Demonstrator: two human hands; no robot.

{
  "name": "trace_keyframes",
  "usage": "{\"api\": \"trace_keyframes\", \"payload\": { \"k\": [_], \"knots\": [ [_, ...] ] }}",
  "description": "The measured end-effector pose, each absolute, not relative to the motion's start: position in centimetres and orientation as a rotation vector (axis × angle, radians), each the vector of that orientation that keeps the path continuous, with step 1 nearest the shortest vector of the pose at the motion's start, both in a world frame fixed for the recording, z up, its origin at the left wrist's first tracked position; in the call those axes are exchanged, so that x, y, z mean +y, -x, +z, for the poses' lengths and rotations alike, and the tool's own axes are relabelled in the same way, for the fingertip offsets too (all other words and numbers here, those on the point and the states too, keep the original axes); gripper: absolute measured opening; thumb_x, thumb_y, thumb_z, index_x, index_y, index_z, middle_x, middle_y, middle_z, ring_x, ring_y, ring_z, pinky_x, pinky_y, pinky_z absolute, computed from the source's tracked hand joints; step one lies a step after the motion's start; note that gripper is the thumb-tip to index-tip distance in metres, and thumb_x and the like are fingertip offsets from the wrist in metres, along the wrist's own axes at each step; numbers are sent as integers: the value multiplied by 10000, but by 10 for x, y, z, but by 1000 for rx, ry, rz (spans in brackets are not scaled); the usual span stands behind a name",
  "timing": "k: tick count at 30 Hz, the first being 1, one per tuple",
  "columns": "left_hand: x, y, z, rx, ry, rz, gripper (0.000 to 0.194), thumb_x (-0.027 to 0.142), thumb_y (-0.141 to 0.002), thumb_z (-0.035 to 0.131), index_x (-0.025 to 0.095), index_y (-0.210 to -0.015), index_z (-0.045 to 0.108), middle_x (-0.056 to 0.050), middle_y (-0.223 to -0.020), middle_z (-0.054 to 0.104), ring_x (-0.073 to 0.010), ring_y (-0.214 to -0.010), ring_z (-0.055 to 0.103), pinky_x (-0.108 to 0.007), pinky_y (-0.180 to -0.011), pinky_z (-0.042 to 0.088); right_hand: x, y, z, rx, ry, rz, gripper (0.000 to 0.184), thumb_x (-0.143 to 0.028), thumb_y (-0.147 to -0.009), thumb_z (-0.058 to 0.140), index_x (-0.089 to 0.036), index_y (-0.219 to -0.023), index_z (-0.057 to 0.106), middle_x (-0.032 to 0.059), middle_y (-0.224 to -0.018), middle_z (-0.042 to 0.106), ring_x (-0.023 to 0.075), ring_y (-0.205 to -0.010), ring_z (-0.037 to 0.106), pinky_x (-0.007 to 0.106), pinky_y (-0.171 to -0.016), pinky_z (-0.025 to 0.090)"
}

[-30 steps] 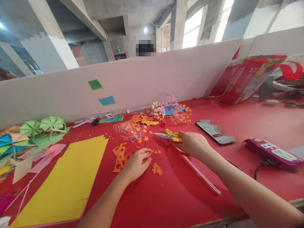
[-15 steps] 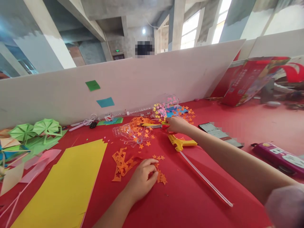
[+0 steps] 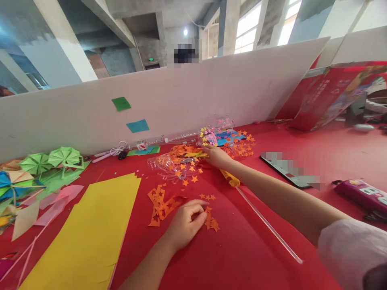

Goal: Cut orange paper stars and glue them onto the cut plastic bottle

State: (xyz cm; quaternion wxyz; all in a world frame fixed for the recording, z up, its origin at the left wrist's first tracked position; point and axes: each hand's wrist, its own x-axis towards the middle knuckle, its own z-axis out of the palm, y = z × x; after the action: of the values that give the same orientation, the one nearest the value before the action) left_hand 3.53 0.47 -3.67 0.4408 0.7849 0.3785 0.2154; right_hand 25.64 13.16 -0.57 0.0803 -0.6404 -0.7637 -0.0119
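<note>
My right hand (image 3: 217, 156) reaches far across the red table, fingers closed at the end of a yellow-handled tool (image 3: 197, 154) with a metal part; its exact kind is unclear. Nearer me, my left hand (image 3: 189, 221) rests with loosely curled fingers, thumb apart from the index finger. Small orange paper stars (image 3: 212, 223) lie at its fingertips. Left of it are orange paper scraps (image 3: 160, 203) with star-shaped holes. A cut clear plastic bottle (image 3: 160, 162) with stars lies beyond. Under my right forearm is a yellow glue gun (image 3: 230, 178) trailing a clear glue stick (image 3: 272, 228).
Yellow paper sheets (image 3: 87, 225) lie at left, beside green folded paper shapes (image 3: 65, 156). A second star-covered clear bottle (image 3: 223, 125) is near the white partition (image 3: 187, 96). A phone (image 3: 286, 171), purple case (image 3: 359, 193) and red box (image 3: 329, 96) are at right.
My right hand has shifted left along the yellow-handled tool. The view has moved slightly. My left hand stays beside the orange stars.
</note>
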Motion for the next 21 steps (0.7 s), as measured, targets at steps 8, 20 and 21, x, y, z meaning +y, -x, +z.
{"api": "trace_keyframes", "payload": {
  "k": [8, 20, 21],
  "knots": [
    [20, -22, -34, 1191, -2194, 705, 197, 227, -844, 455, 215, -664, 534, -69, -1151, 648, -231, -1089, 565, -384, -961, 419, 38, -309, -2, -2198, 2012, 52, 228, -123, -811, 562, -158, -1020, 647, 112, -1015, 688, 256, -945, 643, 301, -778, 466],
    [49, 5, -38, 1581, -2094, 746, 251, 290, -814, 440, 207, -577, 441, -7, -643, 528, -159, -635, 501, -270, -621, 366, 19, -303, -35, -1992, 1877, 368, 427, -22, -602, 529, -76, -1005, 662, 187, -1004, 652, 330, -966, 594, 375, -840, 425],
    [50, 7, -38, 1576, -2039, 794, 247, 307, -807, 447, 206, -582, 464, -5, -635, 536, -161, -640, 508, -269, -621, 367, 16, -306, -33, -1953, 1849, 424, 396, -46, -605, 539, -95, -975, 672, 163, -964, 665, 311, -909, 609, 359, -793, 440]
  ]
}}
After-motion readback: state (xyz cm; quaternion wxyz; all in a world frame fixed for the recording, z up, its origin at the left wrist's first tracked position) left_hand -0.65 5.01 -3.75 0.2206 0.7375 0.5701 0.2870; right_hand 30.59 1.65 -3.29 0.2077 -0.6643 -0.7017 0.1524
